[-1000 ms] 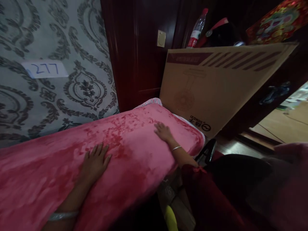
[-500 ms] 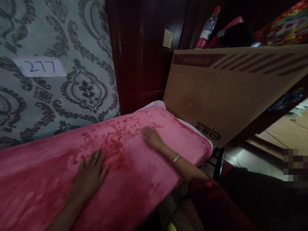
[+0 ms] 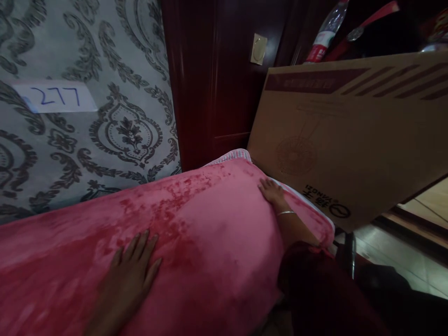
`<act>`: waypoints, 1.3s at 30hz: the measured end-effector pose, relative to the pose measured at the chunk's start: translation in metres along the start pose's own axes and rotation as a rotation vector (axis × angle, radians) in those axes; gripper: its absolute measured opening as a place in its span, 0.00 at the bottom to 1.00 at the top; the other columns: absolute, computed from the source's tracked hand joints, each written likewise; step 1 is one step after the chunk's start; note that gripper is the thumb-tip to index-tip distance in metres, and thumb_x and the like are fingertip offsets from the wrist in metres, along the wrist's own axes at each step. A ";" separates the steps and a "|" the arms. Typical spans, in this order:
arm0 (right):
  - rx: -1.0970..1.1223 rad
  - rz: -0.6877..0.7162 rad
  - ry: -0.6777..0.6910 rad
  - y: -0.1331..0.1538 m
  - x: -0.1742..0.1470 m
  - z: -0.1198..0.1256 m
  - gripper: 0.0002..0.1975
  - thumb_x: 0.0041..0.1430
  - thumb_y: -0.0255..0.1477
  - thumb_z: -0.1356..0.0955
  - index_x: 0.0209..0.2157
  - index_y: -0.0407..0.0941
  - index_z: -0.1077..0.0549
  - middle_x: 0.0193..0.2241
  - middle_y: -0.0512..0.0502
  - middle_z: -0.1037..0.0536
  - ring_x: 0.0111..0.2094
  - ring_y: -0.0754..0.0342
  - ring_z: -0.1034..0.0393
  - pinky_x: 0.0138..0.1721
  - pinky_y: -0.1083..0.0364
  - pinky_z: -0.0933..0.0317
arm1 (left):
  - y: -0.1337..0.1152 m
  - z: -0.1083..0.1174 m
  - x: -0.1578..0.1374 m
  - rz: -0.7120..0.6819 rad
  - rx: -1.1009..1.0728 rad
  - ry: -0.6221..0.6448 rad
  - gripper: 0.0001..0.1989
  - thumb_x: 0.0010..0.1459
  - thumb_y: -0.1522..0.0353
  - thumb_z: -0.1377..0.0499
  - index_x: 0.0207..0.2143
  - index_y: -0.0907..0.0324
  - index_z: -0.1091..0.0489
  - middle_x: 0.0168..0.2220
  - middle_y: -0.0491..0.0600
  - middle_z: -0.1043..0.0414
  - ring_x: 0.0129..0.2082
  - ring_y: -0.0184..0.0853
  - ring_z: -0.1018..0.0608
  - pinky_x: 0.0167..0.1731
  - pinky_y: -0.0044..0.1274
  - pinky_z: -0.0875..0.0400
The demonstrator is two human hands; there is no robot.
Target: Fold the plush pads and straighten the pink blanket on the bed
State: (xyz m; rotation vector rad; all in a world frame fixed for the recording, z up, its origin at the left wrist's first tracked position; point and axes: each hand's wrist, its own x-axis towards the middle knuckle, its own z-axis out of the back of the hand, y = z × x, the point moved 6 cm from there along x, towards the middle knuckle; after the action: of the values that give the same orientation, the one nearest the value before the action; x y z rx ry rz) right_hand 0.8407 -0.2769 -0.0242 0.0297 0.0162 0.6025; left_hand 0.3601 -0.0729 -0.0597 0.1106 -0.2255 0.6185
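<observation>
A pink and red plush cover point(image 3: 224, 224) spreads over a long padded surface along the wall. Flat on its left part rests my left hand point(image 3: 131, 270), palm down with fingers spread. Farther off, at the cover's right end, my right hand point(image 3: 273, 192) lies on the plush with its fingers stretched out. A bracelet point(image 3: 286, 213) circles the right wrist. Neither hand holds anything. Beyond the far end, a striped cloth edge point(image 3: 241, 153) shows from under the plush.
A large cardboard box point(image 3: 336, 126) stands close against the right end. On it are a red-capped bottle point(image 3: 325, 35) and a dark item with a red strap. Behind are a dark red door point(image 3: 217, 84) and patterned wallpaper with a paper sign point(image 3: 56, 97) reading 277.
My right hand has slid right across the plush to the right-hand edge. My left hand stays nearly in place. The camera view has shifted a little.
</observation>
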 end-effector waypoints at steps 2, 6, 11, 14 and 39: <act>-0.005 -0.099 -0.022 -0.028 0.002 0.001 0.27 0.74 0.35 0.49 0.69 0.46 0.41 0.69 0.34 0.41 0.69 0.40 0.45 0.63 0.35 0.45 | 0.001 -0.002 -0.001 -0.003 -0.001 -0.006 0.35 0.66 0.52 0.58 0.67 0.59 0.35 0.70 0.58 0.43 0.69 0.54 0.37 0.64 0.51 0.43; -0.013 -0.097 -0.146 0.013 0.008 0.014 0.27 0.73 0.31 0.49 0.66 0.42 0.36 0.67 0.31 0.37 0.69 0.37 0.47 0.63 0.34 0.47 | 0.001 -0.004 -0.002 -0.007 -0.015 -0.025 0.35 0.66 0.51 0.58 0.66 0.58 0.34 0.69 0.58 0.41 0.68 0.54 0.36 0.64 0.51 0.42; 0.127 0.768 -0.143 0.209 -0.043 0.002 0.29 0.73 0.37 0.45 0.71 0.45 0.42 0.70 0.43 0.40 0.71 0.46 0.50 0.69 0.46 0.55 | 0.003 -0.002 -0.005 -0.005 -0.018 -0.039 0.34 0.65 0.51 0.56 0.66 0.56 0.34 0.69 0.56 0.39 0.67 0.53 0.35 0.63 0.50 0.39; 0.161 1.162 -0.045 0.283 -0.079 -0.020 0.28 0.72 0.45 0.43 0.70 0.58 0.43 0.72 0.55 0.46 0.73 0.47 0.55 0.71 0.46 0.60 | 0.006 -0.004 -0.007 -0.012 -0.018 -0.046 0.33 0.64 0.51 0.55 0.66 0.55 0.33 0.68 0.54 0.38 0.67 0.53 0.34 0.63 0.49 0.39; 0.137 0.646 0.012 0.252 0.054 -0.017 0.31 0.73 0.46 0.47 0.73 0.54 0.50 0.74 0.44 0.55 0.73 0.38 0.60 0.68 0.32 0.57 | -0.002 -0.002 -0.022 -0.059 0.048 -0.143 0.31 0.67 0.53 0.50 0.70 0.46 0.43 0.71 0.49 0.43 0.67 0.48 0.34 0.66 0.44 0.41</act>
State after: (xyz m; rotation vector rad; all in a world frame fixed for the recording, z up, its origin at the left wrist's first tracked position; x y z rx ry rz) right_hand 0.7420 -0.0382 -0.0331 0.1691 0.0608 1.2466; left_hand 0.3439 -0.0863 -0.0672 0.2069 -0.3444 0.5581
